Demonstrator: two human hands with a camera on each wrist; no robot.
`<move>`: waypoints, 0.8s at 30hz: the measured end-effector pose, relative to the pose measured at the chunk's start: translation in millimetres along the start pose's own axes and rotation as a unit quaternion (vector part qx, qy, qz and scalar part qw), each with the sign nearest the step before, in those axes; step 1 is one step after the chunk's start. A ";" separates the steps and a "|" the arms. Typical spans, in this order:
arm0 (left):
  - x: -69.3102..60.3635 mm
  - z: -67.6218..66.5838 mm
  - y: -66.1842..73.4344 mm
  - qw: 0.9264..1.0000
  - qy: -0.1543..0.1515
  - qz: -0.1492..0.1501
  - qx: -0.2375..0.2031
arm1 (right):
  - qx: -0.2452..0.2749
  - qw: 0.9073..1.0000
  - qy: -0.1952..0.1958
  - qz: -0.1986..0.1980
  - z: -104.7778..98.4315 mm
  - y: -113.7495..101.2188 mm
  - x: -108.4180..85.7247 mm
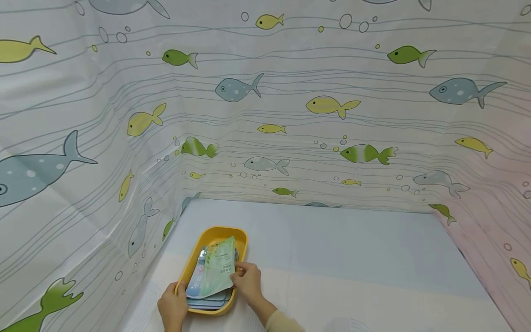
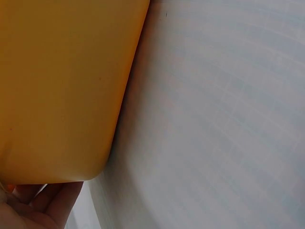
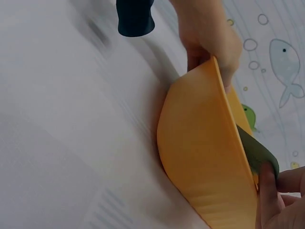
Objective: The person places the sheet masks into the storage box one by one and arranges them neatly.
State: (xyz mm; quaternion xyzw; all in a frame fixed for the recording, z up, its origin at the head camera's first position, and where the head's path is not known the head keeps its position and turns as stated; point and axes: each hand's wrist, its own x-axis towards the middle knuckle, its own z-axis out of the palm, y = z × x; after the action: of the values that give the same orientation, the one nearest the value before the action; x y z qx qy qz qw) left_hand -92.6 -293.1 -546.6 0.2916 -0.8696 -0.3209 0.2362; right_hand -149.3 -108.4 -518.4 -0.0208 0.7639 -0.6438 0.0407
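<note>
A yellow plastic bin [image 1: 244,249] with rounded corners sits at the near left of the pale surface. Flat blue packets [image 1: 207,302] are piled inside it. On top of them lies a green printed packet [image 1: 221,265], tilted across the bin. My right hand [image 1: 250,282] pinches this green packet by its right edge, beside the bin's rim; the right wrist view shows thumb and fingers on its corner. My left hand [image 1: 173,305] grips the bin's near left rim. Below the bin's wall in the left wrist view, the fingers [image 2: 62,202] of that hand show.
White sheeting [image 1: 290,83] printed with fish surrounds the surface at the back and sides. The left sheet stands close to the bin. Pale blue and white tabletop [image 1: 352,258] stretches to the right. A dark rounded object [image 3: 135,18] shows at the top of the right wrist view.
</note>
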 end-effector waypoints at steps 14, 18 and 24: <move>1.7 2.6 -6.3 0.999 0.023 0.028 -0.004 | -0.133 0.987 -0.043 -0.081 7.0 -4.9 -3.4; 2.6 3.8 -7.1 0.999 0.027 0.035 -0.005 | -0.151 0.984 -0.044 -0.090 6.8 -5.8 -2.6; 3.3 4.4 -7.7 0.999 0.026 0.033 -0.003 | -0.164 0.981 -0.050 -0.093 6.6 -8.7 -1.7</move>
State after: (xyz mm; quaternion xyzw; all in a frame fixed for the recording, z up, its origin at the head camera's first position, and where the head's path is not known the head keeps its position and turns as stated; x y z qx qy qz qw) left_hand -94.9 -298.3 -554.2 0.2700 -0.8716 -0.3077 0.2697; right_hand -147.2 -116.2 -510.8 -0.1301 0.8510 -0.5086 0.0150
